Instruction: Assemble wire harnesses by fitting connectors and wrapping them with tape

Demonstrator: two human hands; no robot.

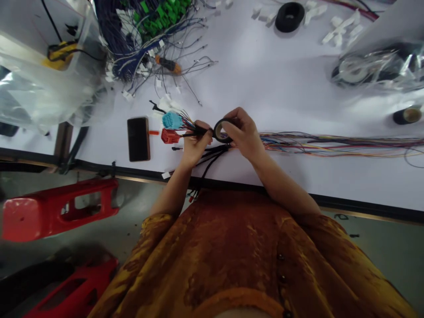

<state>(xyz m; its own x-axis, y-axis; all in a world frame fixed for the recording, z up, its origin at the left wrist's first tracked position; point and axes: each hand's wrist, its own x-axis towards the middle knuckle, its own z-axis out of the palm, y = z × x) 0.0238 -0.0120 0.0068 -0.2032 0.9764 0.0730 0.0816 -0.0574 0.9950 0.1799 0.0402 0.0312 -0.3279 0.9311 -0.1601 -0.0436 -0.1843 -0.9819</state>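
A wire harness [291,144] lies across the table, its loose coloured wires running off to the right. At its left end are a light-blue connector [172,120] and a red connector [170,136]. My left hand [195,143] is closed on the black-wrapped part of the harness just behind these connectors. In my right hand [245,134] is a roll of black tape [222,130], pinched by thumb and fingers right beside the left fingertips. Several black-sleeved branches [212,154] hang below the hands toward the table edge.
Left of the connectors lies a phone [138,139]. Bundled wires with green connectors [162,17] and an orange-black screwdriver [168,65] lie behind. Further tape rolls [289,17] and bagged parts [380,68] sit back and right. Red stools [59,210] stand below the table edge.
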